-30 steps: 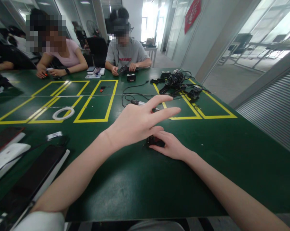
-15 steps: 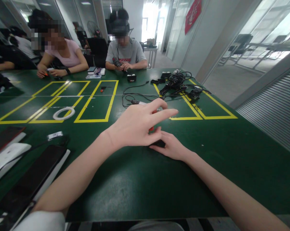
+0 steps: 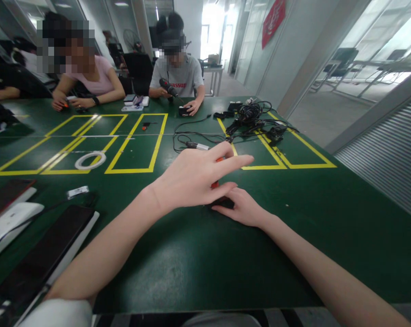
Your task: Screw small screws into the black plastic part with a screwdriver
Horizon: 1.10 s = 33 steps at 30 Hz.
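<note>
My left hand (image 3: 198,175) reaches across from the left, its fingers bent around an upright orange-red thing (image 3: 214,185). Only bits of that thing show between the fingers, so its kind is hidden. Below it, my right hand (image 3: 241,206) grips a small black object (image 3: 226,203) at the table surface. Most of the black object is covered by both hands. The two hands almost touch. Just beyond the left hand lies a black and silver cable part (image 3: 197,145).
A white tape ring (image 3: 90,160) lies on the green table among yellow-taped outlines. Tangled black cables (image 3: 249,116) sit at the back right. Phones and power banks (image 3: 50,247) are at the left. Opposite, a co-worker holds a power drill (image 3: 168,87) over a black box (image 3: 185,111).
My left hand's lower finger has straightened a little, and more orange-red shows between the fingers. My right hand stays put. The co-worker opposite has brought the drill and a hand to the black box.
</note>
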### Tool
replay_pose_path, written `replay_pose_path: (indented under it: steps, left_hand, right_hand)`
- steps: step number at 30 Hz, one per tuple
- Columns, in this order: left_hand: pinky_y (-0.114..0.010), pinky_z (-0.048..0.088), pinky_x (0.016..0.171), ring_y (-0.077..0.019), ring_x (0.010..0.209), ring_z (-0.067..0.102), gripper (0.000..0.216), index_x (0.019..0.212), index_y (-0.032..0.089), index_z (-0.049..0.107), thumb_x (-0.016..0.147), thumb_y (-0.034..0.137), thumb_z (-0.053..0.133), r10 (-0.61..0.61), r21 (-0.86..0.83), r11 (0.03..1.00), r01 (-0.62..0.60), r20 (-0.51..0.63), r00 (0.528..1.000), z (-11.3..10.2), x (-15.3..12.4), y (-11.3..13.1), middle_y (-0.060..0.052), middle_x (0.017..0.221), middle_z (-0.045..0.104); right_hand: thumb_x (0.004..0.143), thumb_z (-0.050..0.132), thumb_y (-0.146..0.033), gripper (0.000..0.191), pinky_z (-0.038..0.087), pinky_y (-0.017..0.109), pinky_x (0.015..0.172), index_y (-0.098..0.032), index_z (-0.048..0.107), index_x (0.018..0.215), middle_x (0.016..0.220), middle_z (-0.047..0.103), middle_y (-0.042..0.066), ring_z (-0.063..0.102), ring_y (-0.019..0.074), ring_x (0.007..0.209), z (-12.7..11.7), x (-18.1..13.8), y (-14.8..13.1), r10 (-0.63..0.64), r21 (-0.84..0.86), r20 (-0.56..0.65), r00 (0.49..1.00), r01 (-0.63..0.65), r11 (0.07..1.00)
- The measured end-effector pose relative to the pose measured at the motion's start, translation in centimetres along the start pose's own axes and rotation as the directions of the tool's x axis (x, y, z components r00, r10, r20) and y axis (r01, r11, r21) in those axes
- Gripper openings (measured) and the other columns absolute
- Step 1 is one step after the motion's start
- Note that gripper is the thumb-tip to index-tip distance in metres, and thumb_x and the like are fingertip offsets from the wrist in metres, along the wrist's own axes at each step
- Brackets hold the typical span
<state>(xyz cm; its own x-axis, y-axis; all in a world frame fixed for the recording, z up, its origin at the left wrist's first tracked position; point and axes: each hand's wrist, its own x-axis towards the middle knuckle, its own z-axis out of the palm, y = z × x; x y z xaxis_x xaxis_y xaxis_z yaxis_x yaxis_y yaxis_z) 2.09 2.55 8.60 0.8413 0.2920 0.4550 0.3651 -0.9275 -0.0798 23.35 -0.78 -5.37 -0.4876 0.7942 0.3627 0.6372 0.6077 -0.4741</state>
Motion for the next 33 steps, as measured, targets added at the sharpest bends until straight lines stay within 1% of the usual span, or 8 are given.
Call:
replay_pose_path:
  steps: [3,5,9,14,18,23,29,33]
  left_hand:
    - [-0.028,0.054,0.08,-0.0185,0.096,0.067,0.048,0.142,0.023,0.055,0.094,0.018,0.051,0.023,-0.018,1.0,-0.023,-0.02,1.0,0.02,-0.02,0.02,-0.011,0.126,0.063]
    - [-0.027,0.054,0.077,-0.0168,0.093,0.067,0.051,0.144,0.024,0.054,0.094,0.016,0.049,0.015,-0.023,1.0,-0.016,-0.009,1.0,0.0,-0.03,0.02,-0.01,0.127,0.063]
    - [-0.027,0.055,0.077,-0.0171,0.092,0.067,0.051,0.144,0.024,0.053,0.094,0.021,0.053,0.01,-0.033,0.999,-0.01,0.003,1.0,-0.06,-0.06,0.01,-0.01,0.128,0.062]
    - [-0.026,0.055,0.076,-0.0169,0.093,0.067,0.053,0.146,0.024,0.052,0.094,0.018,0.05,0.003,-0.037,0.999,-0.002,0.014,1.0,-0.08,-0.07,0.01,-0.01,0.128,0.063]
    - [-0.026,0.055,0.078,-0.0182,0.097,0.067,0.053,0.145,0.023,0.054,0.092,0.02,0.052,0.012,-0.046,0.999,-0.012,0.005,1.0,-0.16,-0.08,0.08,-0.011,0.13,0.062]
    - [-0.024,0.053,0.074,-0.0146,0.089,0.067,0.057,0.147,0.024,0.051,0.091,0.015,0.05,0.024,-0.046,0.999,-0.024,0.01,1.0,-0.26,-0.12,0.08,-0.01,0.132,0.061]
    - [-0.026,0.054,0.079,-0.0166,0.095,0.067,0.062,0.15,0.024,0.049,0.089,0.014,0.05,0.04,-0.043,0.998,-0.04,0.013,0.999,-0.13,-0.09,-0.02,-0.01,0.131,0.061]
    - [-0.027,0.055,0.079,-0.0171,0.095,0.067,0.062,0.151,0.024,0.048,0.089,0.017,0.052,0.037,-0.05,0.998,-0.036,0.015,0.999,-0.12,-0.08,0.01,-0.01,0.131,0.061]
  right_hand:
    - [0.094,0.069,-0.033,0.022,0.06,0.04,0.081,-0.02,0.066,0.112,0.103,0.075,0.009,0.072,0.0255,0.091,-0.09,0.03,-0.1,-0.002,0.006,0.003,1.0,0.002,1.0]
    - [0.094,0.069,-0.033,0.021,0.06,0.04,0.079,-0.021,0.066,0.11,0.102,0.075,0.009,0.071,0.0254,0.09,-0.16,0.06,-0.19,0.002,0.001,0.011,1.0,-0.002,1.0]
    - [0.093,0.071,-0.031,0.021,0.059,0.038,0.077,-0.02,0.066,0.109,0.098,0.074,0.008,0.071,0.025,0.086,-0.18,0.08,-0.24,-0.013,0.001,-0.008,1.0,0.013,1.0]
    - [0.093,0.07,-0.032,0.022,0.06,0.039,0.077,-0.02,0.066,0.111,0.1,0.074,0.009,0.071,0.0253,0.087,-0.09,-0.02,-0.09,0.002,0.008,0.008,1.0,-0.002,1.0]
    - [0.094,0.07,-0.033,0.021,0.06,0.04,0.081,-0.021,0.066,0.11,0.103,0.075,0.009,0.072,0.0262,0.092,-0.13,-0.01,-0.14,-0.003,0.017,-0.003,1.0,0.003,1.0]
    - [0.094,0.069,-0.032,0.024,0.06,0.04,0.082,-0.02,0.066,0.114,0.106,0.075,0.01,0.072,0.0257,0.093,-0.18,0.01,-0.24,0.013,0.022,0.013,1.0,-0.013,1.0]
    - [0.094,0.07,-0.038,0.026,0.06,0.043,0.088,-0.023,0.068,0.116,0.107,0.075,0.009,0.072,0.0266,0.098,0.15,-0.2,0.3,0.007,0.017,0.008,1.0,-0.008,1.0]
    - [0.094,0.07,-0.038,0.026,0.06,0.042,0.087,-0.023,0.068,0.115,0.105,0.074,0.008,0.072,0.0267,0.096,0.19,-0.22,0.37,0.006,0.015,0.006,1.0,-0.006,1.0]
